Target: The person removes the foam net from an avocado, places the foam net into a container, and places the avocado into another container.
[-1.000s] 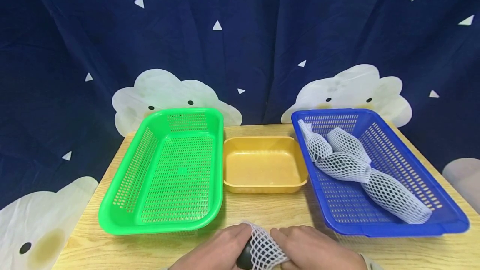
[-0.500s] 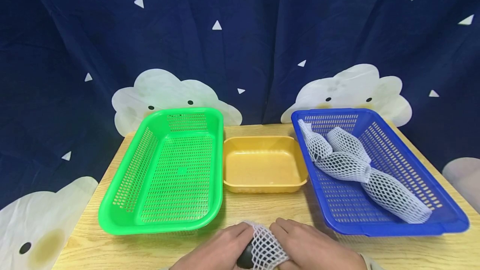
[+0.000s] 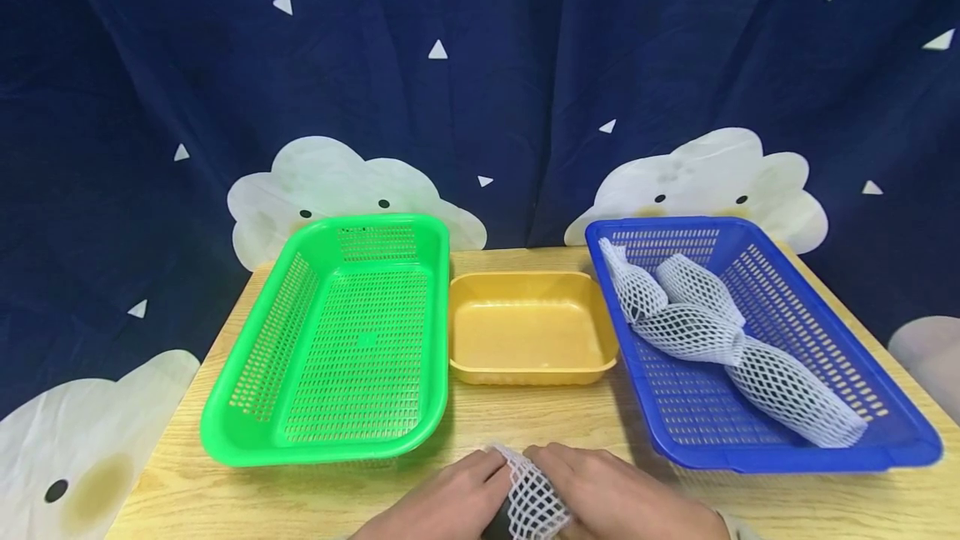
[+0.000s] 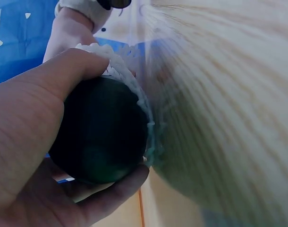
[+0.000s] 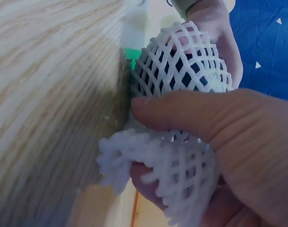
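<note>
A smooth, dark green, rounded fruit (image 4: 101,130) is partly inside a white foam net sleeve (image 5: 174,71), low over the wooden table at the near side. My left hand (image 3: 450,500) grips the fruit's bare end, its thumb over the top and fingers below. From the other side, my right hand (image 3: 626,494) holds the net, with the thumb (image 5: 182,111) pressed across it. Loose netting bunches beyond that thumb in the right wrist view. Much of the fruit is hidden by the net and hands, and the head view cuts off both hands at the bottom.
A green basket (image 3: 213,432) stands on the left of the table (image 3: 525,419). Between it and a blue basket (image 3: 787,458) on the right sits a yellow tray (image 3: 536,377). Several net-wrapped items (image 3: 795,390) lie in the blue basket. A dark blue curtain (image 3: 510,90) hangs behind.
My right hand has shifted slightly left, closer to my left hand, along the net. Less of the dark fruit shows between the hands. The baskets and tray stay in place.
</note>
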Demonstrator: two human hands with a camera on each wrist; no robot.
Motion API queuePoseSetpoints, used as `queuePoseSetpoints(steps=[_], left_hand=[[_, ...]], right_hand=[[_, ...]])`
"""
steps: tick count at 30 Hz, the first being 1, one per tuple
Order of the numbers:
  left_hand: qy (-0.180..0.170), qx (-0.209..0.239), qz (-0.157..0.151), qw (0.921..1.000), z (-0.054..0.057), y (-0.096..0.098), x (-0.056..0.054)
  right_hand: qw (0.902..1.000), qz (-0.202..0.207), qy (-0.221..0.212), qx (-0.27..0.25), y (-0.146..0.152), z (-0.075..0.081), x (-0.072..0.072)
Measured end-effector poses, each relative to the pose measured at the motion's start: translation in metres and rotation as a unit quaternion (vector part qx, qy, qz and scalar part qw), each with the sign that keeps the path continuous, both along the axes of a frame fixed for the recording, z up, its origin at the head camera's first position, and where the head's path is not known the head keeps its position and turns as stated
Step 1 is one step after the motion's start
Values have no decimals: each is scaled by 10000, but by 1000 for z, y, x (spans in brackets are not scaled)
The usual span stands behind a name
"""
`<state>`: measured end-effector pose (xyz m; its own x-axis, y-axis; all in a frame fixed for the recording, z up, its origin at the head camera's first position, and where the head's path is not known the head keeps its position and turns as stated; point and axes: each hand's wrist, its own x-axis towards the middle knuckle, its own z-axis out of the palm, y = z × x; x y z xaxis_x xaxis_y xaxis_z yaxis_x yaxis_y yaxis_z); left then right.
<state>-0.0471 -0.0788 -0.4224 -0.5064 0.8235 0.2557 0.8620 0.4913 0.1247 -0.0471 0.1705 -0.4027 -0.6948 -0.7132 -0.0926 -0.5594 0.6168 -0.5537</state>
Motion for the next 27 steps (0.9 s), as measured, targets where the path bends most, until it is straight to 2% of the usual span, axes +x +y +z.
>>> queuePoseSetpoints(steps=[5, 13, 18, 25, 27], left_hand=[[-475, -60, -33, 9988, 5, -2, -1], [-987, -180, 44, 9949, 18, -6, -3], [-1041, -211, 146, 9942, 26, -11, -3], [-1028, 143, 265, 9942, 37, -17, -4], [-1133, 208, 332, 9928, 41, -19, -4]], right_hand=[[9999, -1, 120, 63, -1, 1, 0], [9969, 136, 771, 27, 0, 2, -1], [9955, 164, 914, 183, 1, 2, -3], [9952, 97, 970, -75, 1, 1, -3], [9954, 87, 950, -58, 1, 1, -3]])
